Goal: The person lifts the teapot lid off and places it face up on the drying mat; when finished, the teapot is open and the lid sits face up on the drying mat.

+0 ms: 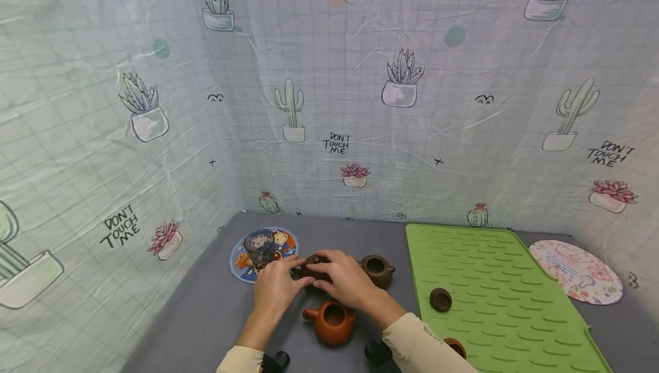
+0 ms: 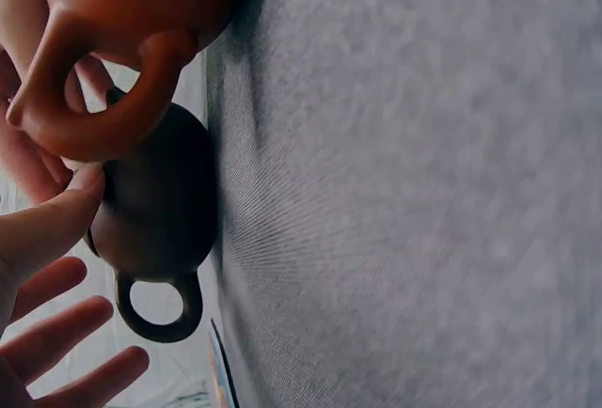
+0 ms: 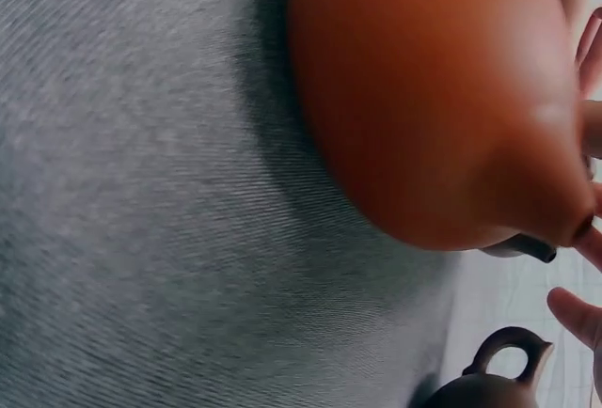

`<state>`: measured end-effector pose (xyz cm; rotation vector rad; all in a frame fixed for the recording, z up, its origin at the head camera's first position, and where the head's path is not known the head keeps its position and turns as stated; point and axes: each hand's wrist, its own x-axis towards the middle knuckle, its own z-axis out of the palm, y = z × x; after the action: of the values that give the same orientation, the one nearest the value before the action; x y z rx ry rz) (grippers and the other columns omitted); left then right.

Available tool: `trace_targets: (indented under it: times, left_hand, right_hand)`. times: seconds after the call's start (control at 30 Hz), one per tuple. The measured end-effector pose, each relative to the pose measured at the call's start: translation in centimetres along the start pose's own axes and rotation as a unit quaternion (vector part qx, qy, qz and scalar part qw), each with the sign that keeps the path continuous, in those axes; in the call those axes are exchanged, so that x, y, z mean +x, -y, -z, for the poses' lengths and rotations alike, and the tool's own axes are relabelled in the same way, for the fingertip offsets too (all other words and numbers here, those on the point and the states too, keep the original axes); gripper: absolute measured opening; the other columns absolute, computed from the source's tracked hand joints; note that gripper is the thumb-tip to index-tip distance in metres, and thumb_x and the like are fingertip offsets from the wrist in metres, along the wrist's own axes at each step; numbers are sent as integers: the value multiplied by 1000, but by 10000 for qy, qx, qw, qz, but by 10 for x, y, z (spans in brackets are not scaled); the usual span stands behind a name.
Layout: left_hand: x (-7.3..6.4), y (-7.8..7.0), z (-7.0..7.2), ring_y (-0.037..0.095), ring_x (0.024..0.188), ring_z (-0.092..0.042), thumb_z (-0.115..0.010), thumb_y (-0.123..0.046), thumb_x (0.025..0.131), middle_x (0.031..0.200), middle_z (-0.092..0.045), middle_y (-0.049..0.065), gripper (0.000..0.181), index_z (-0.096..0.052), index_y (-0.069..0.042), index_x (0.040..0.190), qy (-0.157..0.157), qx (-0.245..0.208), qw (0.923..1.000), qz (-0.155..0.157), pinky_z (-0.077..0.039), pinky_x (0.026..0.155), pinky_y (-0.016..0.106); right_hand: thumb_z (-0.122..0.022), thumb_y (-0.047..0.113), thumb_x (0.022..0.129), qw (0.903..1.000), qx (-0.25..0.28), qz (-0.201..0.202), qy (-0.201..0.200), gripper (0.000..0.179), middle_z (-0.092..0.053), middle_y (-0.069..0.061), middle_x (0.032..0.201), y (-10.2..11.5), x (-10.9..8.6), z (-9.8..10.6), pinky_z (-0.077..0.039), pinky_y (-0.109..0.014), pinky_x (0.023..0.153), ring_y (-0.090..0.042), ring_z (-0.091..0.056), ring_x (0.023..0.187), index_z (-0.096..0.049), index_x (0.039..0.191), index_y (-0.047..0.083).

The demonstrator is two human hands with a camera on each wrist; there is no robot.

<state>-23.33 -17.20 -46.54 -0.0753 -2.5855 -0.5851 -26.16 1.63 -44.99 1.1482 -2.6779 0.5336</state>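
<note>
- Two bare hands meet over a dark teapot (image 2: 165,201), which stands just beyond the orange teapot (image 1: 334,336) on the table (image 1: 201,316).
- Your left hand (image 1: 278,286) has its thumb against the upper part of the dark teapot, its other visible fingers spread and off it; keep that thumb light so the pot doesn't tip.
- Your right hand (image 1: 344,280) bends over the same top from the opposite side; your fingers cover the contact, so I can't tell whether it pinches something there or only touches.
- Steady the body low with one hand and work the top with the other, level and gently; the rim would probably chip if knocked.
- Your forearms pass either side of the orange teapot, so keep both wrists high, clear of its handle (image 1: 309,314) and spout (image 1: 353,319).
- Mind the second dark teapot (image 1: 382,280), beyond and right of the orange teapot, near your right hand.
- Right of the orange teapot, a dark lid (image 1: 440,300) lies on the green mat (image 1: 479,270); leave it undisturbed.
</note>
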Motion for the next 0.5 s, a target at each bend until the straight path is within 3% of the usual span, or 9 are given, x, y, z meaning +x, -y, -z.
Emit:
trace_targets:
  times: [0.23, 0.5]
  left_hand:
    - [0, -1, -4, 32, 95, -76, -92, -41, 69, 115, -79, 3, 46, -83, -16, 107, 138, -22, 9999, -39, -59, 71, 47]
    - [0, 0, -5, 32, 101, -75, -91, -43, 70, 118, -78, 2, 47, -83, -18, 109, 324, -238, 9992, 86, -59, 72, 46]
  right_hand:
    - [-69, 33, 98, 9998, -146, -122, -100, 43, -59, -7, 149, -1, -3, -4, -52, -52, 106, -29, -60, 132, -65, 140, 24]
    - [-75, 26, 93, 9994, -204, -236, -129, 47, -61, -2, 148, -5, -1, -5, -57, -44, 99, -25, -66, 123, -66, 139, 25]
